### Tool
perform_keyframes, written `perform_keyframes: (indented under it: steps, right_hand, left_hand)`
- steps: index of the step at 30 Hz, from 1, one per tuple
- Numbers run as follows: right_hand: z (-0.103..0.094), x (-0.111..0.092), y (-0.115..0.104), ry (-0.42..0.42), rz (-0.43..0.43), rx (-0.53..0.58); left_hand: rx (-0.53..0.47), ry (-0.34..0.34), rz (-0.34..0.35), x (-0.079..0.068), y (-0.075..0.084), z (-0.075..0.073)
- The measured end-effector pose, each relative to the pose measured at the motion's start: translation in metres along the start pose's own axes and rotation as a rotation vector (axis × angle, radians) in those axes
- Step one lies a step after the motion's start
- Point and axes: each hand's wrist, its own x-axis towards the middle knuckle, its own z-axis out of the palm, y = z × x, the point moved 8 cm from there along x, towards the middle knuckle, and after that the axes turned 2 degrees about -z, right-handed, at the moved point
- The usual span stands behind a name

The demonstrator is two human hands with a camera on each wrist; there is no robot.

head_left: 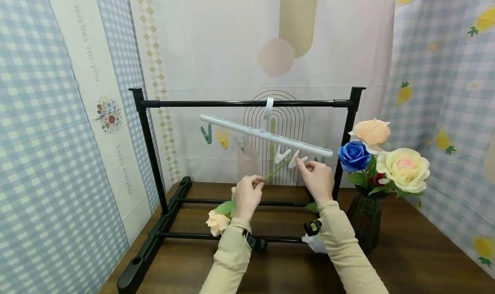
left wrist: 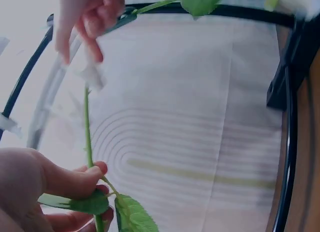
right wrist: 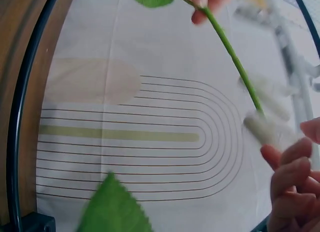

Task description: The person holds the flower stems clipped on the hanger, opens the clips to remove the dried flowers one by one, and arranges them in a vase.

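My left hand [head_left: 246, 196] pinches the green stem [head_left: 276, 170] of a peach artificial rose [head_left: 217, 222], whose bloom hangs head down below the hand. The stem slants up to the right, its tip at a white clip [head_left: 292, 161] under the hanger. My right hand [head_left: 319, 181] pinches that clip between thumb and fingers. In the right wrist view the clip [right wrist: 260, 129] is blurred, so I cannot tell if the tip sits between its jaws. The pale blue hanger [head_left: 247, 130] hangs tilted, right end lower. Another white clip [head_left: 281, 155] is just left.
A black rack [head_left: 239, 104] carries the hanger. Green [head_left: 206, 134], yellow [head_left: 222, 139] and grey clips [head_left: 240, 145] hang at its left. Behind my right forearm a white flower [head_left: 315, 243] hangs low. A dark vase [head_left: 365, 221] with several roses stands right.
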Motion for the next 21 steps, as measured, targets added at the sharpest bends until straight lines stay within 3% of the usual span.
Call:
perform_keyframes:
  steps: [3,8,14,21]
  right_hand:
    - [-0.001,-0.009,0.002,-0.047,-0.003,0.011]
    - [-0.007,-0.033,0.0,-0.066,-0.076,0.077]
    - [-0.015,-0.056,-0.02,-0.04,-0.263,0.166]
    - [-0.015,-0.082,-0.042,-0.096,-0.441,0.23]
  left_hand:
    - [0.034,0.059,0.026,-0.004,-0.005,-0.012]
    - [0.089,0.093,0.049,-0.011,-0.01,-0.024]
    - [0.15,0.106,0.093,-0.018,-0.007,-0.034]
    - [0.194,0.107,0.116,-0.023,-0.002,-0.055]
